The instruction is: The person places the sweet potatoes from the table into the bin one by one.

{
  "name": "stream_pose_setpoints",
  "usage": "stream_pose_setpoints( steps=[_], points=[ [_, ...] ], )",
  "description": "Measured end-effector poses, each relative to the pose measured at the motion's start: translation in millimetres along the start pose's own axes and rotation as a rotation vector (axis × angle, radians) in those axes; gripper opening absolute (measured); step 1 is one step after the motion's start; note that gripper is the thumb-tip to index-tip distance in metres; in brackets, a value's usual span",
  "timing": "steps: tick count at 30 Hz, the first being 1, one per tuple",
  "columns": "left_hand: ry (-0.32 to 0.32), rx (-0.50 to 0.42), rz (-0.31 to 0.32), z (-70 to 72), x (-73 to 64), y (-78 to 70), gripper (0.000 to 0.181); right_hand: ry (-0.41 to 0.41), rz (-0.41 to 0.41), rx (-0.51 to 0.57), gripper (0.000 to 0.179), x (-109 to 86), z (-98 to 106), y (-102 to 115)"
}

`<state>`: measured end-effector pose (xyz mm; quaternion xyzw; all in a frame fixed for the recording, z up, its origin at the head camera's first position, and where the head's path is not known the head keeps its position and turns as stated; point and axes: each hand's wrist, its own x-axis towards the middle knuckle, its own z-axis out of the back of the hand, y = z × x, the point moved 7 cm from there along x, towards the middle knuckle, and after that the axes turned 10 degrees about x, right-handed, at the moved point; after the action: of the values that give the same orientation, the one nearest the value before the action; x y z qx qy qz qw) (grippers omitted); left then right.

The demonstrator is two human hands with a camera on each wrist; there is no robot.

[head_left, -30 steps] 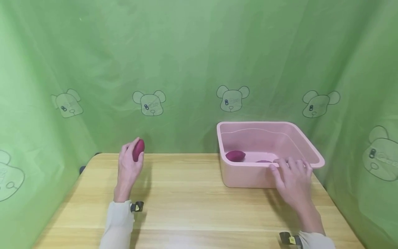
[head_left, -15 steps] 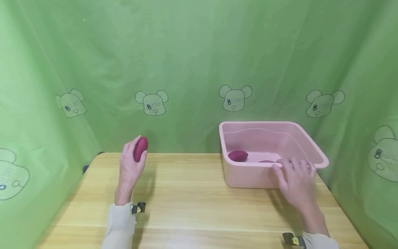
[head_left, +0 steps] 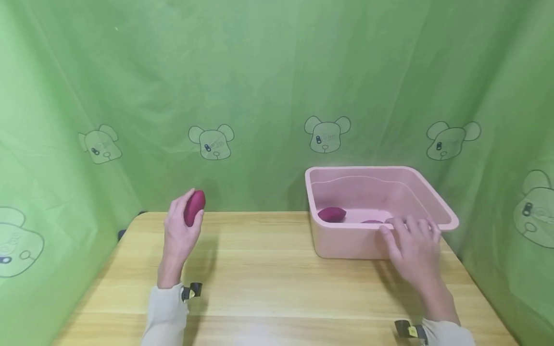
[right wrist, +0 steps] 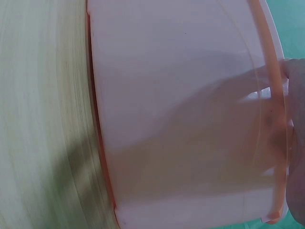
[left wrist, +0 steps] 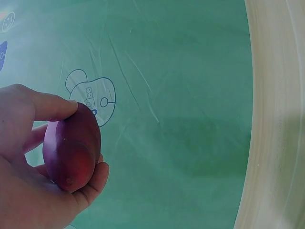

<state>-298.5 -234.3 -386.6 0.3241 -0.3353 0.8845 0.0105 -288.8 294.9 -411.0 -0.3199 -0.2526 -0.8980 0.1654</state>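
A smooth purple-red sweet potato (left wrist: 74,148) with tapered ends is gripped by my left hand (head_left: 179,228). In the left wrist view the fingers and thumb curl round its sides, and in the head view it is above the table's far left part. My right hand (head_left: 415,247) holds the near rim of a pink plastic bin (head_left: 342,240), fingers over the edge and thumb on the outer side. Inside the bin lies another purple-red sweet potato (head_left: 332,215) at the left. A further purple piece (head_left: 372,222) is mostly hidden behind the near rim.
The bin stands on the right of a light wooden table (head_left: 259,278). Green curtains (head_left: 259,72) with bear-face prints hang behind the table and along both sides. A small dark camera sits on each wrist.
The head view has shifted slightly. My left hand keeps its grip on the sweet potato almost in place, and my right hand stays on the bin's rim.
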Motion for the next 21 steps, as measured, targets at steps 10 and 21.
stream_pose_setpoints(
  steps=[10,21],
  points=[
    [-0.009,-0.005,-0.007,-0.4,-1.6,1.1,0.056,0.007,-0.003,-0.003,0.032,-0.7,0.1,-0.1],
    [-0.001,-0.008,-0.01,-1.7,-0.1,-0.3,0.056,-0.001,-0.01,0.004,0.034,-0.7,1.1,0.2]
  ],
)
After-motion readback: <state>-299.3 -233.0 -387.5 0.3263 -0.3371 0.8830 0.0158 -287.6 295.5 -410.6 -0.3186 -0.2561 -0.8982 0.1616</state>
